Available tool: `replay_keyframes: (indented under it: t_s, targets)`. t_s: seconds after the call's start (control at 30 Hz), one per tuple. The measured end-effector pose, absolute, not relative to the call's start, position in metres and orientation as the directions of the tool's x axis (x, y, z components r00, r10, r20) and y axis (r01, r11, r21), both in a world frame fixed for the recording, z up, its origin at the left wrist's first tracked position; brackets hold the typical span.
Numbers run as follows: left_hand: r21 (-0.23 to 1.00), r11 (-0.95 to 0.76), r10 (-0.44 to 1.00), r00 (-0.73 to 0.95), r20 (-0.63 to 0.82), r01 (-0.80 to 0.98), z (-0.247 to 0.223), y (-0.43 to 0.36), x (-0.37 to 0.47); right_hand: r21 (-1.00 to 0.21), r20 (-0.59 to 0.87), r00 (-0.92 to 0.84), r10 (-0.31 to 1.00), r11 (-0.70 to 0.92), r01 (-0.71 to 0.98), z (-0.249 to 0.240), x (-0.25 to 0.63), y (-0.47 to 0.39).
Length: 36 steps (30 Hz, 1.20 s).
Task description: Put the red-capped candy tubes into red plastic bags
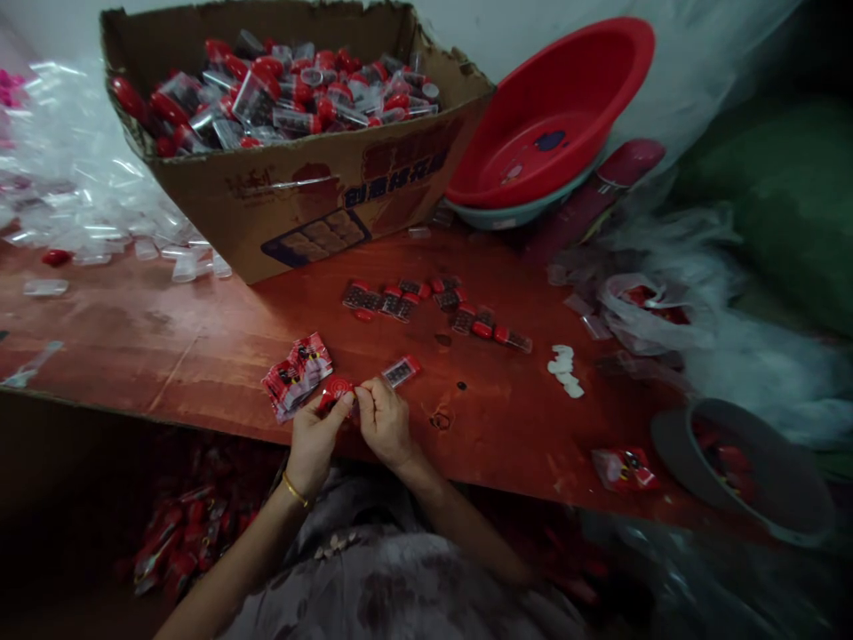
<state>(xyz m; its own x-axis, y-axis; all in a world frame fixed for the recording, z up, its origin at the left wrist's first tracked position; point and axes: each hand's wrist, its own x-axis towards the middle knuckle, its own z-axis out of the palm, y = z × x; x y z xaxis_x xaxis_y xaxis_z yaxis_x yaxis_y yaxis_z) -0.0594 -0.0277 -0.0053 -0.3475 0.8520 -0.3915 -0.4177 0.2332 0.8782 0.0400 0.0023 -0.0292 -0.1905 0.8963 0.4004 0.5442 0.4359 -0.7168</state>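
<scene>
The head camera faces forward and down (fairly near) over the table (520, 427).

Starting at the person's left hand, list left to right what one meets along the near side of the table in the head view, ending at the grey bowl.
Left hand, right hand, white pieces, printed red packet, grey bowl.

The tabletop (153, 347) leaves passage left of the red packets (283, 382), while the carton (230, 218) blocks farther back.
</scene>
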Motion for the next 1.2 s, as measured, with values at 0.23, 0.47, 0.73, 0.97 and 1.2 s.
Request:
replay_keyframes:
  t_s: [0.23, 0.47, 0.73, 0.97, 1.2]
  targets:
    - [0.920, 0.178, 0.871, -0.380, -0.312, -0.348, -0.012, -0.019, -0.065, -0.715, 0.355, -0.212, 0.910, 0.411, 0.566, -0.020, 0.054, 0.009]
    - [0.830, 0.179, 0.857, -0.331, -0.396, -0.529, 0.001, -0.014, -0.068, -0.368, 0.255, -0.133, 0.958, 0.223, 0.903, -0.030, 0.088, 0.027]
    - [0.768, 0.305, 0.813, -0.267, -0.518, -0.563, 0.003, -0.014, -0.076, -0.431, 0.332, -0.202, 0.921, 0.339, 0.836, -0.050, 0.124, 0.015]
    - [0.772, 0.424, 0.809, -0.185, -0.558, -0.473, -0.006, -0.013, -0.064, -0.644, 0.348, -0.260, 0.901, 0.431, 0.632, -0.027, 0.104, 0.005]
    - [0.817, 0.385, 0.855, -0.168, -0.491, -0.430, -0.007, -0.023, -0.061, -0.893, 0.225, -0.148, 0.963, 0.265, 0.364, -0.028, 0.065, -0.004]
